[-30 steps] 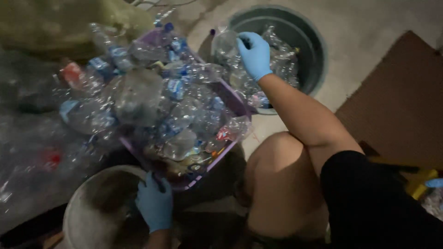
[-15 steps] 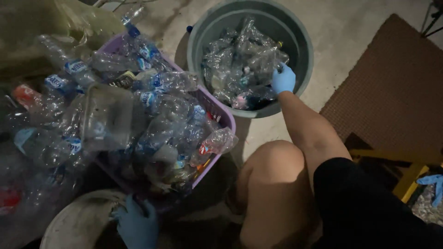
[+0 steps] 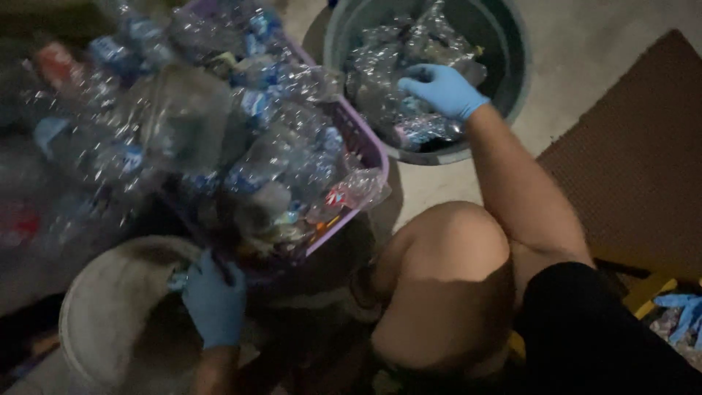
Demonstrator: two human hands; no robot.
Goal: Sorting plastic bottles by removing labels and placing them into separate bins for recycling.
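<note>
My right hand (image 3: 442,89), in a blue glove, lies palm down with fingers spread on crushed clear plastic bottles (image 3: 395,88) inside a round grey tub (image 3: 512,80). Nothing is gripped in it. My left hand (image 3: 213,303), also gloved in blue, holds the near rim of a purple plastic basket (image 3: 365,143). The basket is heaped with clear bottles (image 3: 241,124) that have blue and red labels. Just below that hand stands a pale round bucket (image 3: 102,307). My bare knee (image 3: 446,278) is between the two hands.
More loose bottles (image 3: 51,153) pile up in the dark at the left. A brown mat (image 3: 629,161) lies on the concrete floor at the right. A yellow object (image 3: 647,292) and a spare blue glove (image 3: 684,314) sit at the lower right edge.
My right hand has gone from above the tub's left side down into it and now rests on the bottles. The view has shifted closer. My left hand has stayed at the basket's near rim.
</note>
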